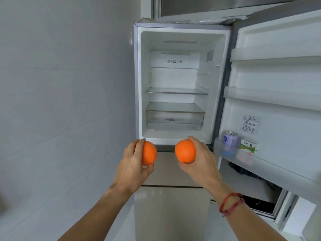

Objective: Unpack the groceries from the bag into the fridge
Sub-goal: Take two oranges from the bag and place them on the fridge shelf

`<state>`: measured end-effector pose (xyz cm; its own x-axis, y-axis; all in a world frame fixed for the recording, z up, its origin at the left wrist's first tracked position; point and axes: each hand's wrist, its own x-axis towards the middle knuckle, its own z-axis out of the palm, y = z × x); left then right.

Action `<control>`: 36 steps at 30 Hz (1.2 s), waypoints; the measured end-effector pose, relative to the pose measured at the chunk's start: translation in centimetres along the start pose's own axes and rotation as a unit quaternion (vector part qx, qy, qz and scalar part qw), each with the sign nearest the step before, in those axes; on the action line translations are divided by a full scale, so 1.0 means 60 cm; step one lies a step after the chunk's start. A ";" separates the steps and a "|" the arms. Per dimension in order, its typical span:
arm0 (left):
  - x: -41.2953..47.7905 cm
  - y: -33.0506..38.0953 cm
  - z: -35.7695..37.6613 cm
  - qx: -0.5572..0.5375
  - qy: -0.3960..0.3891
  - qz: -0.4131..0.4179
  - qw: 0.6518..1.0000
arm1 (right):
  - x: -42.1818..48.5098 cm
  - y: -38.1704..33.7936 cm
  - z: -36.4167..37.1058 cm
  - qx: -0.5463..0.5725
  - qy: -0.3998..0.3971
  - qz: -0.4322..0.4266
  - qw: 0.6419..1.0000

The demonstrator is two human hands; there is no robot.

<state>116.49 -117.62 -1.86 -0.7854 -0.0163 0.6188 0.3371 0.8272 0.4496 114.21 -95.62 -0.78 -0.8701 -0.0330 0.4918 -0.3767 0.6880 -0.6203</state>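
Two bare forearms [97, 211] reach up from the bottom edge, and the right one wears a red cord bracelet [231, 204] at the wrist. The left hand [133, 160] is curled round an orange [149, 153], fingers over its top and thumb beneath it. The right hand [201, 159] grasps a second orange [185, 151] the same way, thumb below and fingers wrapped over the far side. Both fruits are held in the air side by side, apart from each other, outside the fridge [139, 84]. They sit just in front of the lower edge of its open upper compartment and above the closed beige drawer front [166, 171] beneath it. To the left of the fridge is a pale wall [60, 84], and its door [278, 108] is swung wide to the right. Inside the white compartment a glass shelf [177, 91] sits at mid-height, and below it is a clear crisper drawer [174, 119] under a glass cover. On the door, the lowest bin [225, 150] holds an upright can [230, 139] with a pale purple label. Just to its right is a small green-and-white carton [248, 146]; whether the two touch I cannot tell. A printed label [250, 124] is stuck to the door liner above them, and two more racks [274, 53] sit higher up.
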 end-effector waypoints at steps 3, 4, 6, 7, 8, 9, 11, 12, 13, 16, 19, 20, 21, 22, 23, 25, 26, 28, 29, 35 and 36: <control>0.062 -0.003 0.039 0.008 -0.001 0.008 1.000 | 0.063 0.030 0.004 -0.010 0.013 -0.004 1.000; 0.088 -0.005 0.055 0.009 -0.004 0.013 1.000 | 0.089 0.043 0.006 -0.011 0.015 -0.004 1.000; 0.143 -0.007 0.080 0.010 -0.001 0.018 1.000 | 0.141 0.064 0.009 -0.014 0.012 -0.002 1.000; 0.170 -0.008 0.091 0.010 0.000 0.016 1.000 | 0.167 0.074 0.010 -0.014 0.011 -0.005 1.000; 0.195 -0.010 0.103 0.009 0.001 0.014 1.000 | 0.192 0.084 0.011 -0.013 0.013 -0.010 1.000; 0.220 -0.012 0.114 0.011 0.004 0.014 1.000 | 0.217 0.092 0.011 -0.014 0.017 -0.014 1.000; 0.265 -0.017 0.135 0.013 0.007 0.015 1.000 | 0.264 0.105 0.014 -0.018 0.018 -0.020 0.999; 0.287 -0.021 0.146 0.012 0.011 0.015 1.000 | 0.287 0.111 0.016 -0.020 0.016 -0.023 0.999; 0.308 -0.025 0.155 0.010 0.016 0.017 1.000 | 0.309 0.116 0.019 -0.022 0.017 -0.026 0.999; 0.371 -0.039 0.180 0.004 0.027 0.027 0.999 | 0.375 0.128 0.025 -0.024 0.030 -0.035 0.999; 0.437 -0.056 0.197 -0.001 0.036 0.031 0.999 | 0.439 0.132 0.036 -0.028 0.040 -0.055 0.997; 0.460 -0.063 0.203 -0.002 0.041 0.034 0.999 | 0.461 0.133 0.041 -0.029 0.046 -0.062 0.997; 0.483 -0.070 0.207 -0.001 0.045 0.040 0.998 | 0.482 0.133 0.046 -0.030 0.054 -0.068 0.996; 0.506 -0.077 0.210 -0.001 0.048 0.047 0.998 | 0.503 0.132 0.050 -0.031 0.061 -0.071 0.995; 0.529 -0.085 0.213 -0.001 0.053 0.055 0.997 | 0.525 0.130 0.055 -0.031 0.068 -0.074 0.995; 0.576 -0.102 0.216 -0.007 0.069 0.067 0.995 | 0.567 0.126 0.066 -0.030 0.079 -0.077 0.993; 0.600 -0.111 0.217 -0.011 0.076 0.071 0.995 | 0.588 0.125 0.072 -0.031 0.084 -0.078 0.993; 0.648 -0.127 0.220 -0.021 0.083 0.078 0.993 | 0.632 0.121 0.081 -0.037 0.090 -0.076 0.992; 0.670 -0.135 0.222 -0.023 0.084 0.082 0.993 | 0.653 0.118 0.085 -0.044 0.093 -0.076 0.992; 0.777 -0.172 0.249 -0.027 0.083 0.078 0.993 | 0.757 0.121 0.110 -0.060 0.103 -0.074 0.990; 0.792 -0.174 0.254 -0.026 0.083 0.082 0.993 | 0.773 0.121 0.113 -0.061 0.105 -0.075 0.990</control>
<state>67.74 -118.45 13.02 -0.6232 0.0204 0.7818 0.4832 0.7960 0.3644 68.95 -97.06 13.40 -0.7174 0.0009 0.6967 -0.4447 0.7693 -0.4588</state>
